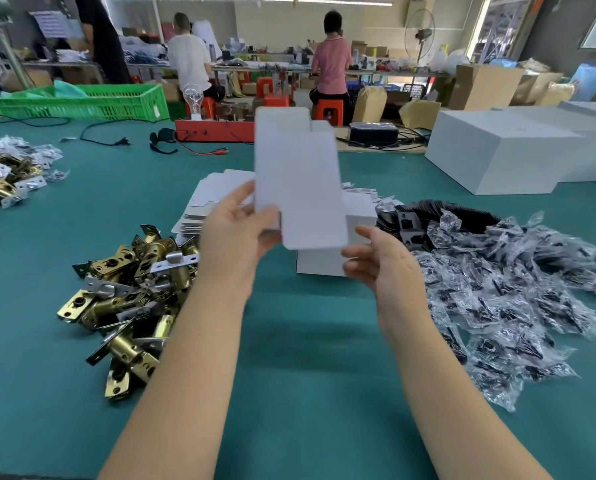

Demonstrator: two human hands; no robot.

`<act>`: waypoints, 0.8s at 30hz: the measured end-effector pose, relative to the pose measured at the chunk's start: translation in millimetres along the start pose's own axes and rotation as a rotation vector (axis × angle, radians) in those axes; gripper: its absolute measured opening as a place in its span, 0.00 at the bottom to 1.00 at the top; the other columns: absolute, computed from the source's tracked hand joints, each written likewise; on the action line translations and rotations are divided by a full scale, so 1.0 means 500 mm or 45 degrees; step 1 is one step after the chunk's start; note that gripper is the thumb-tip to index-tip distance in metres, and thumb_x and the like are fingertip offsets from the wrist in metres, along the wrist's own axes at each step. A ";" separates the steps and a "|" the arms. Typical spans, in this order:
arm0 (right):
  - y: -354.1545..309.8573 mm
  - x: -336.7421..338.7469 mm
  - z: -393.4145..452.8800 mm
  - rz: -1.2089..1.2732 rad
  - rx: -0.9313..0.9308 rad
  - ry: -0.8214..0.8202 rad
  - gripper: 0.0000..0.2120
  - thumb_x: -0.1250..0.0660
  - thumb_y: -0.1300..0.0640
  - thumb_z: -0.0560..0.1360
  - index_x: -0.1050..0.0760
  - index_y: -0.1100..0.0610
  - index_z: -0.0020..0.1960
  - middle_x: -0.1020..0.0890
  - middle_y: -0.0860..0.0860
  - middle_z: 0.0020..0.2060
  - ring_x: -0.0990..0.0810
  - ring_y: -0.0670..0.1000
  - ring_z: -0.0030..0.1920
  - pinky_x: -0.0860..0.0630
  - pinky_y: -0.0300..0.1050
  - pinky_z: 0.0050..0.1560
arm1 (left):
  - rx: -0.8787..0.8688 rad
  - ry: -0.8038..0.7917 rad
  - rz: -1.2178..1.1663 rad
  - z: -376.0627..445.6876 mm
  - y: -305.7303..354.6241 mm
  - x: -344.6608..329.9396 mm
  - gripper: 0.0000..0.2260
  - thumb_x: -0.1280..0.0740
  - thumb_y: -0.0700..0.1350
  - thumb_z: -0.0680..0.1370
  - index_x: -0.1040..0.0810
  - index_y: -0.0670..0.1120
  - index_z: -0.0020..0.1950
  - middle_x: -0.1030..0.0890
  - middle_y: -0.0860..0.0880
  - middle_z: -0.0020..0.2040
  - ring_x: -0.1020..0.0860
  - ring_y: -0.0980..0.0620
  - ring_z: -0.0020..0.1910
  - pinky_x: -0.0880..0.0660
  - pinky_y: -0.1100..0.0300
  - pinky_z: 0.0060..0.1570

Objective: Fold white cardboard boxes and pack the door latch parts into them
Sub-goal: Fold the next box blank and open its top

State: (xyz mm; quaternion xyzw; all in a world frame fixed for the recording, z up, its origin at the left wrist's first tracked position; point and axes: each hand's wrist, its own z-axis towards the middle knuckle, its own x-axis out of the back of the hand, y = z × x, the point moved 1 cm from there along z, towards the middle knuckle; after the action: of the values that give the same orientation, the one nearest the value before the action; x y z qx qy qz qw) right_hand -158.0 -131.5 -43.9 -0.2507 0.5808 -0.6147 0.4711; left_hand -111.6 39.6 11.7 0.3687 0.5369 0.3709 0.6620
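Above the worktop (289, 358), the left hand (234, 233) pinches a flat box blank (298, 181) by its lower corner, upright; the right hand (379, 261) hovers just beside it, fingers loose, holding nothing. Light, thin card probably creases easily: grip the edges. Heavy brass latches (130, 292) lie left.

The left hand (232, 225) pinches the lower left edge of a flat white box blank (298, 178), holding it upright above the green table (307, 358). The right hand (381, 259) hovers just beside the blank's lower right corner, fingers loosely bent and holding nothing. Under the blank sit a stack of flat blanks (206, 202) and a folded white box (319, 263). Brass latches (130, 292) are heaped on the left, bagged black parts (518, 289) on the right. 2 people (329, 57) sit at a far bench.
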 end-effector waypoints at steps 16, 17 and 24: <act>0.028 0.040 -0.052 -0.110 -0.020 -0.137 0.12 0.43 0.54 0.82 0.21 0.45 0.53 0.16 0.42 0.49 0.18 0.43 0.49 0.23 0.34 0.44 | -0.100 -0.301 0.719 -0.050 -0.153 0.009 0.25 0.25 0.42 0.72 0.26 0.64 0.62 0.15 0.54 0.48 0.19 0.59 0.41 0.24 0.65 0.43; 0.029 0.041 -0.051 -0.111 -0.012 -0.168 0.12 0.43 0.53 0.82 0.21 0.45 0.54 0.16 0.42 0.50 0.18 0.43 0.51 0.23 0.34 0.45 | -0.094 -0.277 0.760 -0.050 -0.159 0.009 0.27 0.24 0.43 0.72 0.28 0.59 0.67 0.16 0.53 0.50 0.19 0.58 0.43 0.23 0.64 0.46; 0.018 0.047 -0.047 0.000 -0.234 -0.255 0.26 0.47 0.33 0.70 0.16 0.45 0.49 0.15 0.49 0.51 0.17 0.50 0.53 0.21 0.48 0.53 | -0.040 -0.426 0.835 -0.050 -0.171 0.005 0.28 0.27 0.43 0.74 0.31 0.55 0.71 0.17 0.54 0.51 0.22 0.58 0.39 0.27 0.65 0.43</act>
State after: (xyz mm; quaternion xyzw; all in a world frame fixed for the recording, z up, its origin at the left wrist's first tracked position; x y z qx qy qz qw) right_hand -185.4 -139.8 -62.8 -0.3531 0.5847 -0.5308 0.5017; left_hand -127.6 5.5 -69.0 0.5665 0.2688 0.5060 0.5922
